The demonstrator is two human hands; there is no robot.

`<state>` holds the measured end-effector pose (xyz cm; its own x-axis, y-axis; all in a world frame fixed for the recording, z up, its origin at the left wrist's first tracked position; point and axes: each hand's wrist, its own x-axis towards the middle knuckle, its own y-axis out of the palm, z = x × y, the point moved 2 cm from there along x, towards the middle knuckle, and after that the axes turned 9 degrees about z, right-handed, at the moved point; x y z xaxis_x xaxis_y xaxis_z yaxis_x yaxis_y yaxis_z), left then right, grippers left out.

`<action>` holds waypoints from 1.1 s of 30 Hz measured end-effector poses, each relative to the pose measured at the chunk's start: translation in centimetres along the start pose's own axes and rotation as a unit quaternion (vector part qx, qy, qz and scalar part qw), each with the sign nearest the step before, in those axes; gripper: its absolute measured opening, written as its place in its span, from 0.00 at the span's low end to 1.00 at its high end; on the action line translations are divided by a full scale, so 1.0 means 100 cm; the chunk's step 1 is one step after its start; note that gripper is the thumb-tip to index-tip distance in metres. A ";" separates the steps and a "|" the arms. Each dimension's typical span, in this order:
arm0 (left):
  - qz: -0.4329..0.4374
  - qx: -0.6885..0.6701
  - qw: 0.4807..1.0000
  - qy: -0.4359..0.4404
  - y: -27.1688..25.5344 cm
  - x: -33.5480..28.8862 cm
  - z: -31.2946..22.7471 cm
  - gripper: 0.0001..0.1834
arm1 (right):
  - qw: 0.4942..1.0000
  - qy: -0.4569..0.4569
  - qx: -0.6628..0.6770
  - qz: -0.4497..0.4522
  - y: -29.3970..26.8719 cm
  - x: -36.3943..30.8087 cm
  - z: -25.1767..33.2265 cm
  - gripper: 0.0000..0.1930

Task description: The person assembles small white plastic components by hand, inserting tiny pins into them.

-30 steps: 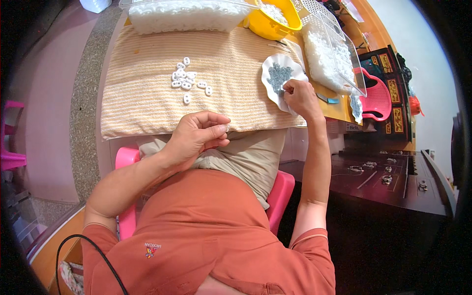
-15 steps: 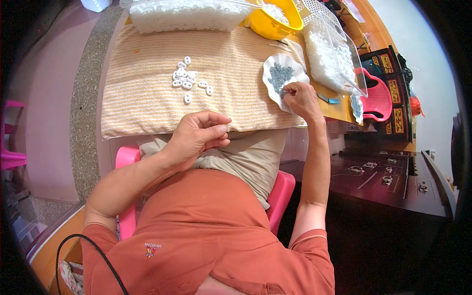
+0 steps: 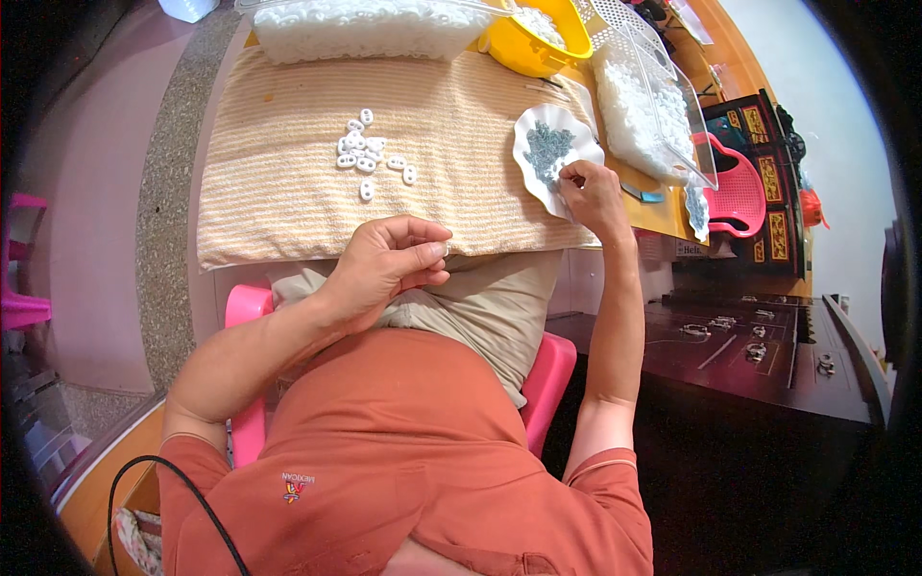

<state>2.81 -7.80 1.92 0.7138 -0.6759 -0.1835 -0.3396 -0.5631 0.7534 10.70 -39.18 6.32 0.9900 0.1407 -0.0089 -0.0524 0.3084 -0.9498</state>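
Observation:
My left hand [image 3: 396, 254] hovers over my lap at the cloth's near edge. Its thumb and forefinger pinch a small whitish piece, mostly covered by the fingers. My right hand [image 3: 592, 194] is over the near right side of a white scalloped dish [image 3: 527, 132], with its fingertips pressed together; whatever they hold is too small to make out. Small grey-blue pieces [image 3: 548, 146] lie heaped in that dish. Left of it, several white oval pieces with two dark holes each [image 3: 366, 191] lie in a loose cluster on the striped towel [image 3: 451, 125].
A clear bin of white pieces [image 3: 370, 34] stands at the far edge, beside a yellow basket [image 3: 533, 58]. Another clear bin [image 3: 643, 115] is on the right, with a blue-handled tool [image 3: 642, 194] near it. A pink chair [image 3: 738, 187] stands beyond the table's right side.
My right hand has shifted slightly to the right within the dish, away from the grey-blue heap. The left hand has stayed in place.

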 end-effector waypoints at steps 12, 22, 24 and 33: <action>-0.011 0.005 1.000 -0.006 0.000 0.002 -0.001 0.10 | 0.999 0.003 0.046 0.010 -0.004 0.004 0.024 0.09; -0.008 0.001 1.000 -0.001 0.001 0.000 -0.002 0.10 | 0.999 -0.022 -0.020 0.020 0.005 0.012 0.029 0.08; -0.003 0.000 1.000 -0.001 0.000 0.000 -0.001 0.10 | 0.999 -0.022 -0.016 0.021 0.006 0.013 0.029 0.08; -0.011 0.003 1.000 -0.003 0.000 0.000 -0.001 0.10 | 0.996 -0.082 -0.037 0.012 0.005 0.011 0.032 0.08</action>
<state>2.90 -7.76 2.04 0.7174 -0.6663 -0.2036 -0.3272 -0.5802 0.7459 11.35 -35.88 6.78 0.9537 0.3006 0.0127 -0.0607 0.2336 -0.9704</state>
